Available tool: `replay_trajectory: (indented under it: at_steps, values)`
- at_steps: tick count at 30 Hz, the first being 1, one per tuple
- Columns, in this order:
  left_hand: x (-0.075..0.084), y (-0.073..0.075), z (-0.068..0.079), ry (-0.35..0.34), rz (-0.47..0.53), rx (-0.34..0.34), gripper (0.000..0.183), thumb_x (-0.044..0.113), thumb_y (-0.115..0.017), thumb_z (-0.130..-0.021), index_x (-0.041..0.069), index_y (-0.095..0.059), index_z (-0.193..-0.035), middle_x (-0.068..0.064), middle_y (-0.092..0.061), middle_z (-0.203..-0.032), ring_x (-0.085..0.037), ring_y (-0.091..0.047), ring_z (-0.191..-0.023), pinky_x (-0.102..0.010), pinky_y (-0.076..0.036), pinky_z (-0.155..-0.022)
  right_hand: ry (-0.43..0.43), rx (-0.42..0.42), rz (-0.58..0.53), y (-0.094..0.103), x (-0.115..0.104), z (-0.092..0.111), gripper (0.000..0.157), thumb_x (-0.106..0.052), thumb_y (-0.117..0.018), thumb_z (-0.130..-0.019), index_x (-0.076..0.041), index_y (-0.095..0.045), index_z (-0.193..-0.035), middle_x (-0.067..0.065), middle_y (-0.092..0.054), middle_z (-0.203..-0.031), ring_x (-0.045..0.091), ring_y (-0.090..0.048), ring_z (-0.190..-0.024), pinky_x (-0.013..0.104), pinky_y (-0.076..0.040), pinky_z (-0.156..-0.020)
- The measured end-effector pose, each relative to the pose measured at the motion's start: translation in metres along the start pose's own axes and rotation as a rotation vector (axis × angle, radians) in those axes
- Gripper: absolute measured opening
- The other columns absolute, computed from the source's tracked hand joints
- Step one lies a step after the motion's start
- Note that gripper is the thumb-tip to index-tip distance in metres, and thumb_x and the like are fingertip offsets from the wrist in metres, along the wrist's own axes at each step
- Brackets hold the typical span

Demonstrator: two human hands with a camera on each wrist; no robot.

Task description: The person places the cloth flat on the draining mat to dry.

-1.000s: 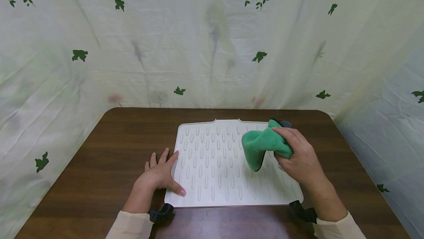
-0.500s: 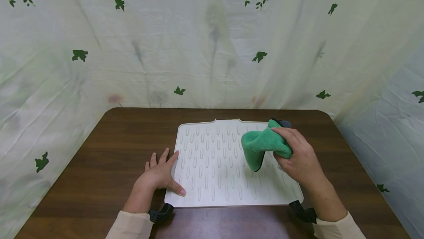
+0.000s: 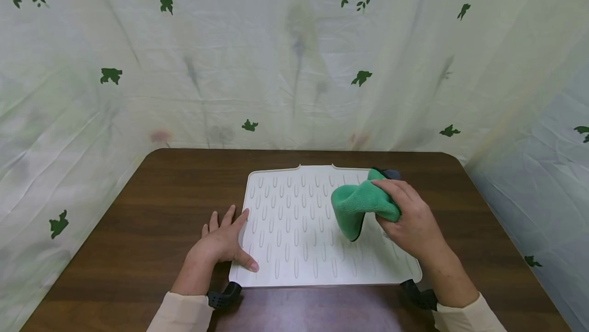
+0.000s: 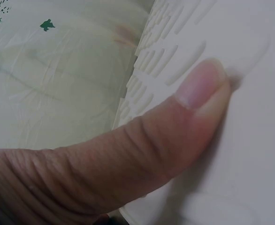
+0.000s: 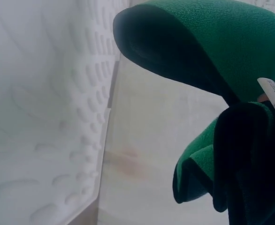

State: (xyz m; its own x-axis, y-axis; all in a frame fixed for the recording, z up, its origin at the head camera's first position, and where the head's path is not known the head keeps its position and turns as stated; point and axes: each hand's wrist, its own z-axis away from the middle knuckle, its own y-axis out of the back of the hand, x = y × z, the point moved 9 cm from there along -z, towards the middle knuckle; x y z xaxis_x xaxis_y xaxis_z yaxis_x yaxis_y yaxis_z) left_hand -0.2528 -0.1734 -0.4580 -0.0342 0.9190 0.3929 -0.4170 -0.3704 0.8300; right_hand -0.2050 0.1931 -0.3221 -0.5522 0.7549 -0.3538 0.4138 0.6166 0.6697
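The left hand (image 3: 215,246), grip spread, rests over the white tray (image 3: 294,229)'s edge; the right hand (image 3: 413,222)'s grip pinches the green cloth (image 3: 355,203); laying it flatter should wipe more evenly.

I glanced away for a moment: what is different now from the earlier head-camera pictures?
The right hand and the green cloth it grips have shifted slightly left and toward the person. Nothing was newly taken hold of or let go. The left hand still rests at the left edge of the white board, which stayed put.
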Motion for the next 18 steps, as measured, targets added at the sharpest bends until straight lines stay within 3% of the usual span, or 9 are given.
replay_trajectory:
  at_steps: [18]
  values:
    - [-0.001, -0.001, -0.002, -0.015, -0.024, -0.003, 0.148, 0.054, -0.100, -0.045, 0.017, -0.020, -0.165, -0.025, -0.002, -0.171, -0.063, 0.004, -0.151, -0.078, -0.005, -0.117, 0.035, -0.077, 0.027, -0.018, -0.004, 0.003, 0.067, 0.004, -0.083, -0.072, -0.012, -0.062, -0.133, 0.013, -0.064, -0.126, 0.032, -0.062, -0.114, 0.055, -0.057, -0.087]
